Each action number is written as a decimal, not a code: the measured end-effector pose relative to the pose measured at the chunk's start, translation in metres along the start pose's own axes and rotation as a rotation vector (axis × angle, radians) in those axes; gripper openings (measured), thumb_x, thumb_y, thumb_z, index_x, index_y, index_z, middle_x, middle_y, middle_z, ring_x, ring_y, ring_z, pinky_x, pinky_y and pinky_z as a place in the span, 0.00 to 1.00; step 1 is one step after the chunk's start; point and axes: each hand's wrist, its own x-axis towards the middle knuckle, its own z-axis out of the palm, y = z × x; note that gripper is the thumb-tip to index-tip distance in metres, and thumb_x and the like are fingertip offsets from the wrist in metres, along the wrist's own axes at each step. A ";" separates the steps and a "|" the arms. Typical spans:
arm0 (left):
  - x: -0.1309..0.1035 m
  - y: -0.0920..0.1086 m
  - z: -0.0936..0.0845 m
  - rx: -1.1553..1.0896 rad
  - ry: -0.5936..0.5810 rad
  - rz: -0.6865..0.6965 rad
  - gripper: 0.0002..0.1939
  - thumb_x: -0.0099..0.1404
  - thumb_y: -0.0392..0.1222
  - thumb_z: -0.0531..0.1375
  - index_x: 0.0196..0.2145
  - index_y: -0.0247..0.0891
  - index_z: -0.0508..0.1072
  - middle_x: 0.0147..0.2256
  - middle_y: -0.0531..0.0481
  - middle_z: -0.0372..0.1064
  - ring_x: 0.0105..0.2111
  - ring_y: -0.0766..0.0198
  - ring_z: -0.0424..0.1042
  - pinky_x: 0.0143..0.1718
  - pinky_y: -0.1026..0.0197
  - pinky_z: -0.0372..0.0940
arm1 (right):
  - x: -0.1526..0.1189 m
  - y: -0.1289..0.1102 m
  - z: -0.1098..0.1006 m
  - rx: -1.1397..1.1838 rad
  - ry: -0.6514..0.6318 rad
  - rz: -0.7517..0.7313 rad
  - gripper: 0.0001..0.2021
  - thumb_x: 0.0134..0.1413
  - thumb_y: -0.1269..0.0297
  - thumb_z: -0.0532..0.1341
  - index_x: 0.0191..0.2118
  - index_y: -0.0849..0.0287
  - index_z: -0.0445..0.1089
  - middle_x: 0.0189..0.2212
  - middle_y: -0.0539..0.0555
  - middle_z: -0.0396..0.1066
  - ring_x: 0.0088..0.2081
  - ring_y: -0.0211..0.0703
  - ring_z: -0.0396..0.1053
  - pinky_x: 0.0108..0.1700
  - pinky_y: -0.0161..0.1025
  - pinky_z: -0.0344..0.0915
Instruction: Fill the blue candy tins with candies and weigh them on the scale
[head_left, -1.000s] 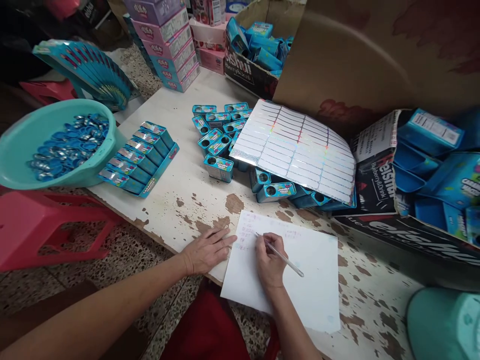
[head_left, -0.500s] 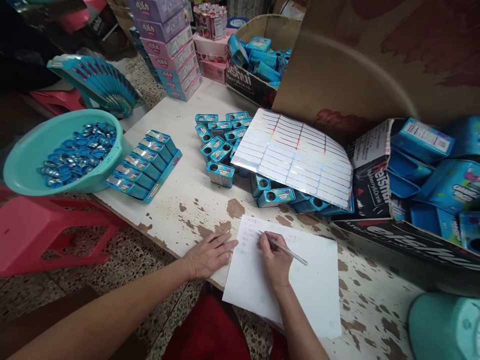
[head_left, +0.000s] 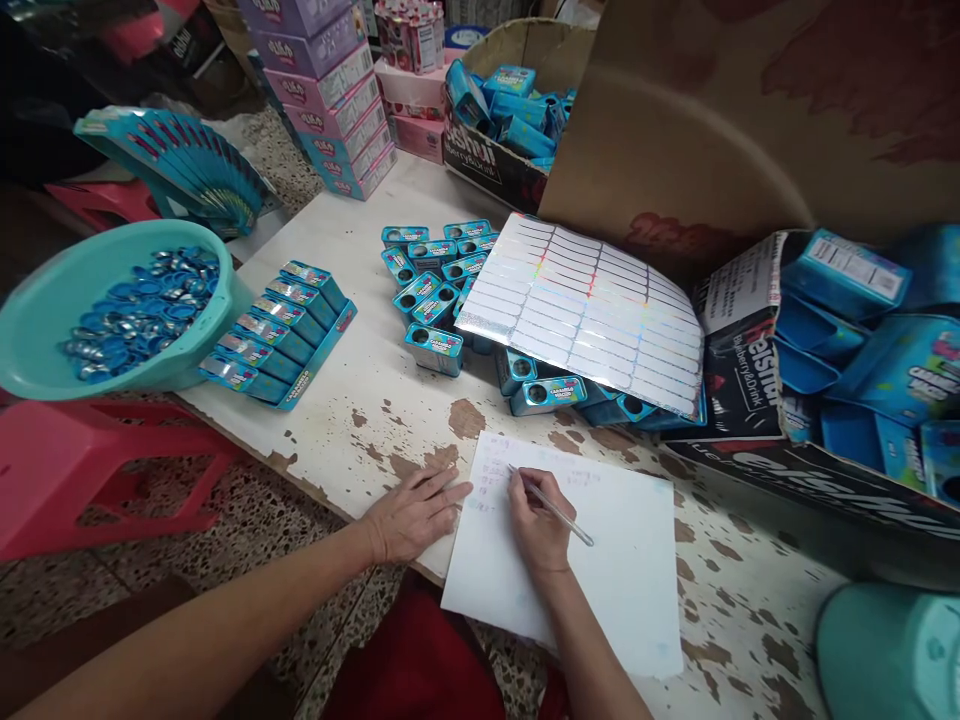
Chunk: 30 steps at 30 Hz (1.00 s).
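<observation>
A white paper sheet (head_left: 615, 570) with small handwriting at its upper left lies near the table's front edge. My right hand (head_left: 541, 520) rests on it, fingers closed round a clear pen (head_left: 562, 518) whose tip is at the written lines. My left hand (head_left: 416, 515) lies flat with fingers spread, its fingertips by the sheet's left edge, holding nothing. Beyond the paper, a shiny sheet of labels (head_left: 585, 300) covers part of a group of small blue boxes (head_left: 433, 348) with round holes.
A display tray of blue boxes (head_left: 319, 370) stands at the left, beside a teal basin (head_left: 30, 345) of blue and silver pieces. Cartons (head_left: 735, 390) of blue boxes stand right and behind. Stacked boxes (head_left: 322, 100) rise at the back; a teal container (head_left: 862, 640) is at lower right.
My right hand and the pen have shifted slightly left over the written lines. My left hand stays flat in nearly the same place. The whole view has moved a little.
</observation>
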 end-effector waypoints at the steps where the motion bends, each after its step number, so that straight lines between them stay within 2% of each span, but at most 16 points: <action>1: 0.000 0.000 0.000 0.001 0.007 0.000 0.06 0.64 0.40 0.55 0.32 0.40 0.71 0.54 0.52 0.65 0.56 0.56 0.58 0.54 0.52 0.48 | 0.000 0.000 0.000 -0.003 0.001 -0.008 0.08 0.52 0.59 0.59 0.29 0.58 0.68 0.21 0.49 0.71 0.19 0.35 0.66 0.24 0.33 0.64; 4: -0.001 0.000 0.001 -0.004 0.021 0.001 0.06 0.64 0.41 0.55 0.33 0.40 0.71 0.54 0.52 0.65 0.56 0.56 0.58 0.55 0.52 0.48 | 0.001 -0.001 0.001 -0.006 0.000 -0.010 0.08 0.52 0.59 0.59 0.30 0.58 0.68 0.21 0.48 0.71 0.18 0.35 0.66 0.24 0.32 0.65; 10: -0.003 0.000 0.004 -0.010 -0.035 -0.003 0.07 0.65 0.41 0.54 0.34 0.41 0.71 0.57 0.51 0.62 0.58 0.57 0.56 0.56 0.52 0.47 | 0.000 0.000 0.002 -0.026 -0.012 -0.019 0.09 0.54 0.58 0.58 0.29 0.58 0.68 0.21 0.49 0.72 0.20 0.36 0.68 0.26 0.33 0.65; 17: -0.003 0.000 0.005 -0.011 -0.015 -0.012 0.07 0.65 0.41 0.54 0.35 0.41 0.72 0.56 0.54 0.63 0.57 0.57 0.56 0.56 0.53 0.48 | 0.000 0.000 0.001 -0.031 -0.019 -0.046 0.10 0.54 0.58 0.58 0.28 0.58 0.68 0.22 0.49 0.72 0.21 0.36 0.68 0.26 0.33 0.65; 30: -0.004 0.000 0.006 -0.011 -0.023 -0.009 0.07 0.65 0.41 0.54 0.36 0.41 0.71 0.57 0.52 0.62 0.58 0.57 0.56 0.58 0.51 0.45 | 0.000 0.002 0.002 -0.057 -0.027 -0.060 0.10 0.55 0.58 0.57 0.29 0.57 0.68 0.22 0.50 0.72 0.22 0.36 0.68 0.27 0.33 0.64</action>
